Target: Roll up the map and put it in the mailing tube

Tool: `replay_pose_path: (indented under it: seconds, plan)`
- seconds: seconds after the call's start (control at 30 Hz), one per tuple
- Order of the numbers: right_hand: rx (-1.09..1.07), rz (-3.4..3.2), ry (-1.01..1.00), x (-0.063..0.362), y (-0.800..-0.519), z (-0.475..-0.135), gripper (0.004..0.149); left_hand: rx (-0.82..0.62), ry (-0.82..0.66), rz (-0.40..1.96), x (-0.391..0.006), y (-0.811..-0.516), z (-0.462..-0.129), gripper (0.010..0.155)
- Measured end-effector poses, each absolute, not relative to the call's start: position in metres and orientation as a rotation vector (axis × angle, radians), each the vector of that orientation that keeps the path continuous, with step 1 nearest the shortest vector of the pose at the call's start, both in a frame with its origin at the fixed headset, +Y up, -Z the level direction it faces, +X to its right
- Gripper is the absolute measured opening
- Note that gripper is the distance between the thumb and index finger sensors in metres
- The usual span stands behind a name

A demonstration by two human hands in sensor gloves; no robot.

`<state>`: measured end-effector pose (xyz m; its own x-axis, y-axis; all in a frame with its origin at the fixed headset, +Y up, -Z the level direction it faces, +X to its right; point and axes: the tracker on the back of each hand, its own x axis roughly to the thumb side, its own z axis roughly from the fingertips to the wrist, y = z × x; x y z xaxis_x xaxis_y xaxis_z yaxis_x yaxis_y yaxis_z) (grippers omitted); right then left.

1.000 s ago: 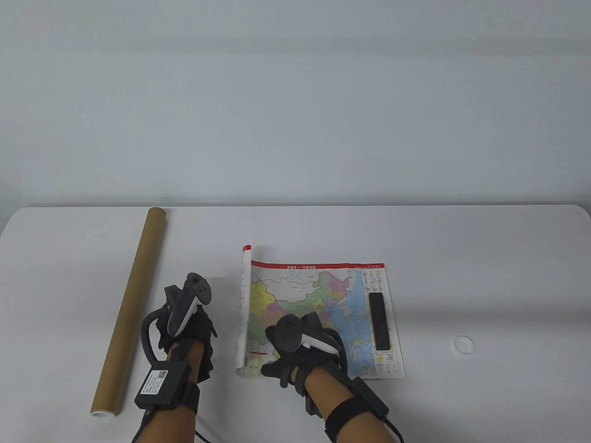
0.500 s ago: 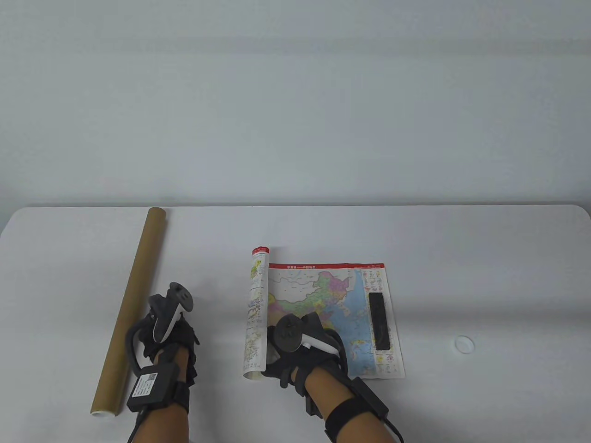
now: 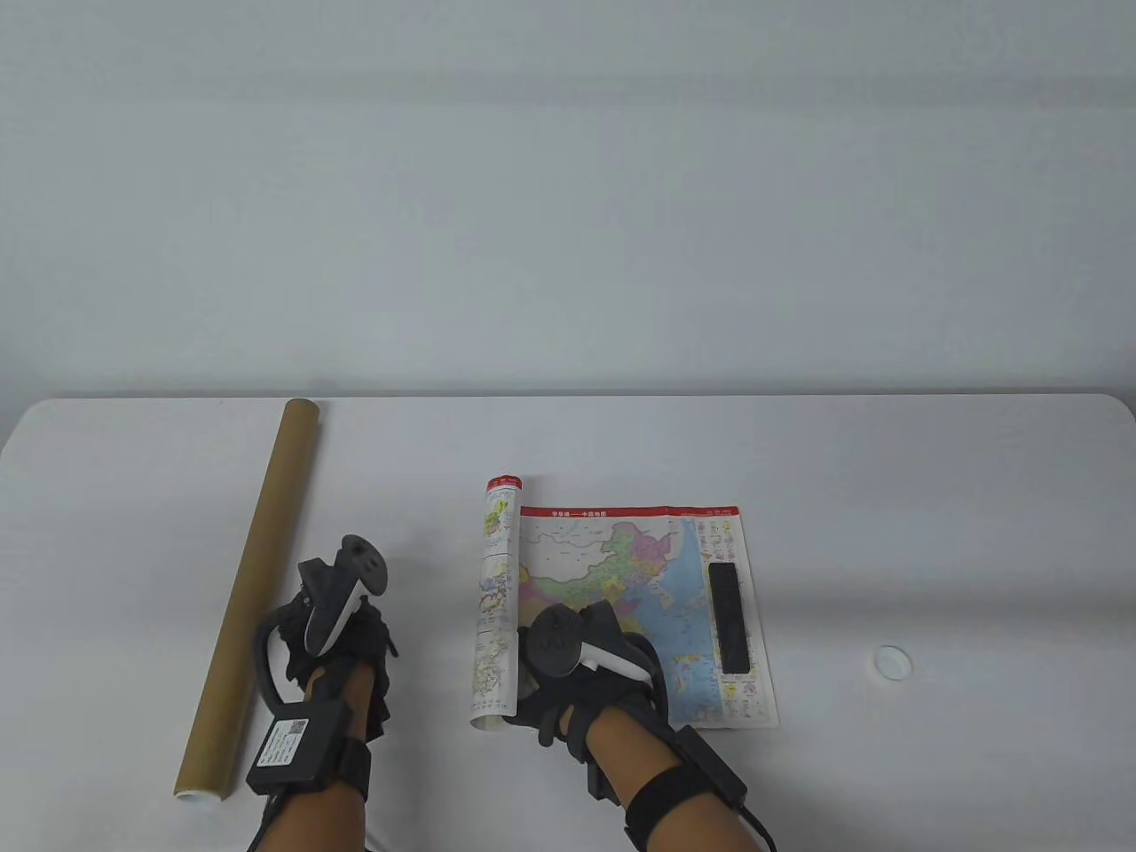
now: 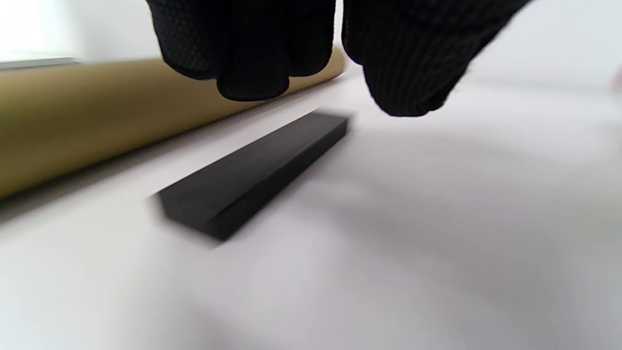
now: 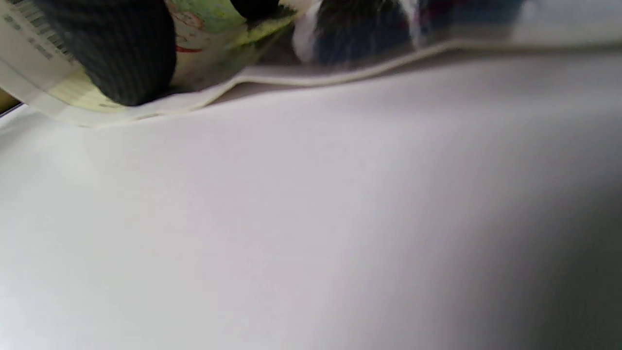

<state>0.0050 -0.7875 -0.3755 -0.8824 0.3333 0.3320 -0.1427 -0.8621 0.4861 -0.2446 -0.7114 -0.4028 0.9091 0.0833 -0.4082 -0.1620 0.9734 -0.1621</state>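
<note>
Right hand (image 3: 568,688) presses the roll's near end on the map (image 3: 621,603); finger state unclear; left hand (image 3: 342,639) empty, should steady the far end

**Map part-rolled, tube lying apart**

The colourful printed paper map with a red top border (image 3: 621,603) lies flat on the white table (image 3: 932,532), its left edge curled into a loose roll (image 3: 495,603) that runs front to back. The long brown cardboard mailing tube (image 3: 251,595) lies on its side well to the left, slanting slightly, with its near end open.
</note>
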Motion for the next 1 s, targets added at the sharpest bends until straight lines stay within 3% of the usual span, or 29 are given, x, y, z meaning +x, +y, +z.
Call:
replay_pose_path:
  seconds: [0.17, 0.3, 0.53, 0.67, 1.0]
  plan:
    - [0.601, 2.740, 0.672, 0.005, -0.788, -0.375, 0.084, -0.243, 0.074, 0.713, -0.202, -0.682, -0.406, 0.057]
    - [0.603, 2.740, 0.674, 0.006, -0.788, -0.375, 0.084, -0.342, -0.053, 1.111, -0.179, -0.691, -0.409, 0.054]
    - [0.615, 2.753, 0.668, 0.007, -0.787, -0.376, 0.083, -0.458, -0.096, 1.311, -0.150, -0.730, -0.418, 0.055]
    - [0.610, 2.705, 0.679, 0.014, -0.786, -0.378, 0.083, -0.485, -0.081, 1.131, -0.143, -0.744, -0.421, 0.058]
    - [0.575, 2.683, 0.638, 0.020, -0.782, -0.382, 0.077, -0.461, -0.155, 0.317, -0.126, -0.750, -0.415, 0.064]
